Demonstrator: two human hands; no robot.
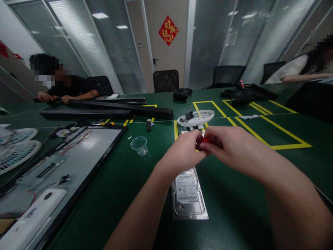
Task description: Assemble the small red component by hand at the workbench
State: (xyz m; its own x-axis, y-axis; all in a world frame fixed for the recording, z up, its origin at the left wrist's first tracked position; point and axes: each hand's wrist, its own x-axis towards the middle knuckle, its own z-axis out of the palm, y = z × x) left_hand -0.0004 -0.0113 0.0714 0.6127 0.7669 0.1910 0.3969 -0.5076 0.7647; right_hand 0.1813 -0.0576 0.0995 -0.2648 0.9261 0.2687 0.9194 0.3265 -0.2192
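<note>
My left hand and my right hand meet above the green table, fingertips close together. Between the thumb and fingers of my right hand is a small red object, mostly covered, so its kind cannot be made out. The fingers of my left hand are curled and pressed in beside it; what they pinch is hidden. Below my wrists a silver hard drive lies flat, its label up and its far end covered by my left hand. Just beyond my hands, a white oval plastic basket holds small dark parts.
A clear plastic cup stands left of my hands. Further left lies a large opened panel with cables. Long black bars lie near a seated person. Yellow tape marks the right side. Another person sits at far right.
</note>
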